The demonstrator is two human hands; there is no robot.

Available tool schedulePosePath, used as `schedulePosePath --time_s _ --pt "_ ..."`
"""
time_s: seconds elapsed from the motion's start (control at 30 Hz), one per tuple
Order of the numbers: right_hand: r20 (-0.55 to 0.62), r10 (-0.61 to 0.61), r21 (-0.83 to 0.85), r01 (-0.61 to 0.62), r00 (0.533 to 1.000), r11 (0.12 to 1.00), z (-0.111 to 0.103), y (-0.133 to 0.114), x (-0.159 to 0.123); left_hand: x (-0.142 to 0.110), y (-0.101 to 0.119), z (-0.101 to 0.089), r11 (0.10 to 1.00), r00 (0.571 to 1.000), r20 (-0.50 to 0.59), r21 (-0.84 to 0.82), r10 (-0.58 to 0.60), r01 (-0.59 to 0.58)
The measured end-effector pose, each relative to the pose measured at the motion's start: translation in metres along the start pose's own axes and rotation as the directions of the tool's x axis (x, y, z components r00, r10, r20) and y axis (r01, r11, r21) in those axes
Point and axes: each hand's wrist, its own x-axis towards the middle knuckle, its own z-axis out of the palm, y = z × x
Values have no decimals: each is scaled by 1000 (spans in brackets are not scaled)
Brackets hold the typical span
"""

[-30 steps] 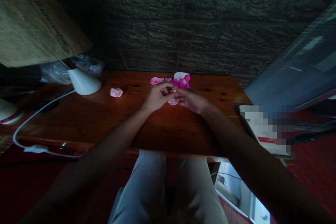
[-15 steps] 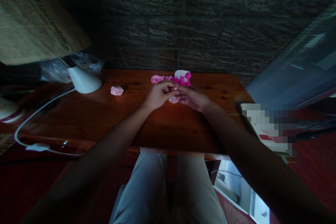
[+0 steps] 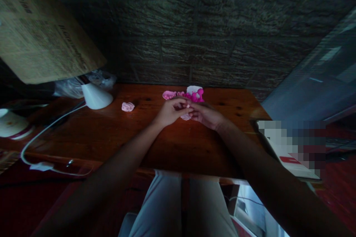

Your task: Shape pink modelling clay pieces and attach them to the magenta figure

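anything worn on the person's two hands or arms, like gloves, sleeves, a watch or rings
Both the left hand and the right hand are bare, with no gloves. No sleeves cover the forearms in view, and no watch or bracelet shows at either wrist. The picture is too dim to rule out a thin ring.

Both hands (image 3: 187,112) together, fingertips meeting, forearms angled inward
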Motion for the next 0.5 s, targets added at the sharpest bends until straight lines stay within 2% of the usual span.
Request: schedulePosePath --time_s 0.1,0.2,0.3,0.37,0.5 --pt "4 -4 23 4 1000 1000 0 0 0 0 3 2 998 999 32 -50 -22 24" --pt "0 8 31 -8 1000 999 0 0 0 1 6 2 991 998 -2 -120 -58 58" --pt "33 -11 42 9 999 999 -3 -1 1 1 8 0 956 988 -31 -262 -148 135" --pt "69 -40 55 36 997 998 -5 -1 1 1 11 -1 904 970 5 -359 -245 230" --pt "131 -103 55 96 986 994 -5 -1 0 0 20 -6 757 899 143 -494 -414 427"
